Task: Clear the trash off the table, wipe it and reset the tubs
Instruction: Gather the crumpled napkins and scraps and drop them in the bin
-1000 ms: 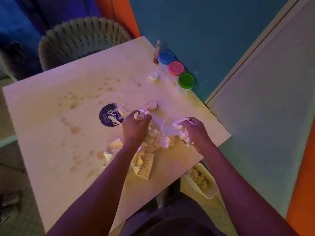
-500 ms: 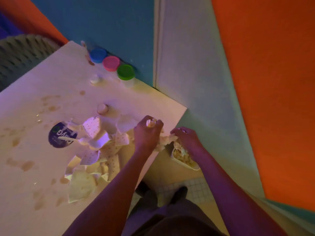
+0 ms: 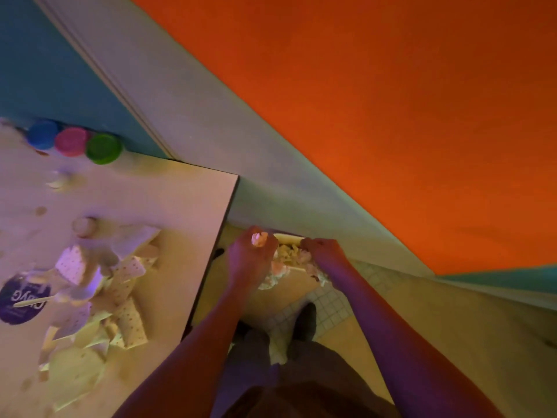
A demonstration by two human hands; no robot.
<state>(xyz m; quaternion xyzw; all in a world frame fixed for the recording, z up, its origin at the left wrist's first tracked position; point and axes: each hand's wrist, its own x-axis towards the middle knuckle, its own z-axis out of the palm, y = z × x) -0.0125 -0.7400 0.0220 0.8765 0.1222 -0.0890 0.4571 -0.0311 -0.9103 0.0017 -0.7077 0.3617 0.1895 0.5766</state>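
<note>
While both hands hang past the right edge of the table (image 3: 180,188), each grip is closed on trash: the left hand (image 3: 248,257) is curled round a small crumpled scrap (image 3: 259,239) that shows between its fingers, and the right hand (image 3: 324,254) pinches crumpled paper (image 3: 313,271) at its underside. Both hands are over a pale bin (image 3: 289,236) on the floor, just beside the table's right edge and close to the wall. Only a part of the bin's rim and some scraps inside it can be seen; the hands cover the rest.

Between the table edge and the wall there is a narrow strip of floor, where the bin and the person's dark shoes (image 3: 304,322) stand.

On the table, a heap of torn dotted paper (image 3: 120,285) lies near the right edge. At the left border of the view a dark round lid (image 3: 21,300) with a pale stick across it is cut off. Three tubs stand in a row, touching, at the far edge against the wall: blue lid (image 3: 42,134), pink lid (image 3: 70,141), green lid (image 3: 104,148). Two small pale round things near them are too blurred to tell. Brown stains mark the table.
</note>
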